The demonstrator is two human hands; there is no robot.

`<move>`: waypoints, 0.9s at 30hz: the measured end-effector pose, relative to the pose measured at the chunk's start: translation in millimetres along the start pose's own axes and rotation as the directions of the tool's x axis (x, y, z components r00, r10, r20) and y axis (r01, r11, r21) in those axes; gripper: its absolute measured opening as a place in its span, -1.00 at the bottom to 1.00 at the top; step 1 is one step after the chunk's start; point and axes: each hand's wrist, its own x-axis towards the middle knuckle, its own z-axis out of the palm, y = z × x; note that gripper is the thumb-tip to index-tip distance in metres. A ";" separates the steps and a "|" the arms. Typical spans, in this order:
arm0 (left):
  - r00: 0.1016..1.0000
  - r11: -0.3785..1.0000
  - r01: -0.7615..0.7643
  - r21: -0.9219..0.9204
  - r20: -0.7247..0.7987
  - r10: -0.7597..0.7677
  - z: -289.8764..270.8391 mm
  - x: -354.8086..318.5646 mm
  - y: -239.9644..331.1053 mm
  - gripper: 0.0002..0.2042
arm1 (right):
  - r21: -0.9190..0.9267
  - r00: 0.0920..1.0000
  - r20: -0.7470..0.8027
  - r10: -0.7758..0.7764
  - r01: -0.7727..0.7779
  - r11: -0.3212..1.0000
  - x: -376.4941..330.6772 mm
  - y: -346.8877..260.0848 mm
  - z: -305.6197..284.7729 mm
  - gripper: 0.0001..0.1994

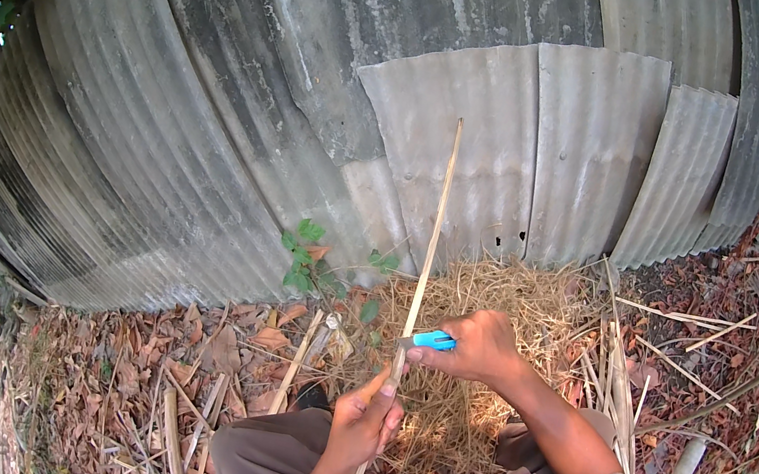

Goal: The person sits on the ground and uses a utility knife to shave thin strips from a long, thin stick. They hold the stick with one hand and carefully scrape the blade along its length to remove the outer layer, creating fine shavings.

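A long, thin strip of pale wood, perhaps bamboo [428, 258], slants upward in front of me, its far tip standing before the metal fence. My left hand [364, 421] is closed around its lower part, and the strip's near end runs down past my wrist. In my right hand [474, 346] is a utility knife [434, 341] with a bright blue handle, gripped in closed fingers. Its blade [407, 342] points left and meets the strip just above my left hand. Whether the edge is cutting in cannot be made out.
Corrugated metal sheets [468, 80] form a fence ahead. Pale shavings [452, 433] pile up between my bent legs. Split strips [617, 386] lie to the right, with more sticks [176, 445] among dry leaves [112, 373] at left. A small green plant [303, 254] grows by the fence.
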 end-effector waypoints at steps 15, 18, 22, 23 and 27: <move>0.997 0.883 -0.046 0.467 -0.026 0.066 17.7 -63.9 -8.5 -0.67 | -0.210 0.968 -0.205 0.143 -0.187 0.960 10.1 67.8 -13.4 -0.34; 0.998 0.887 0.011 0.461 -0.058 0.018 20.8 -89.0 -5.7 -0.68 | -0.162 0.977 -0.204 0.065 -0.099 0.982 10.2 75.0 -29.4 -0.32; 0.996 0.919 0.023 0.392 -0.089 0.013 23.9 -103.1 1.2 -0.75 | -0.237 0.957 -0.249 -0.149 0.089 0.967 10.3 81.3 -19.6 -0.32; 0.995 0.934 0.018 0.358 -0.096 0.017 25.4 -106.2 3.1 -0.75 | -0.234 0.952 -0.305 -0.042 -0.032 0.972 11.1 86.1 -16.6 -0.31; 0.995 0.905 0.088 0.415 -0.080 -0.060 9.0 -139.6 -19.8 -0.75 | -0.156 0.894 -0.319 0.314 -0.376 0.913 11.9 120.2 -37.4 -0.33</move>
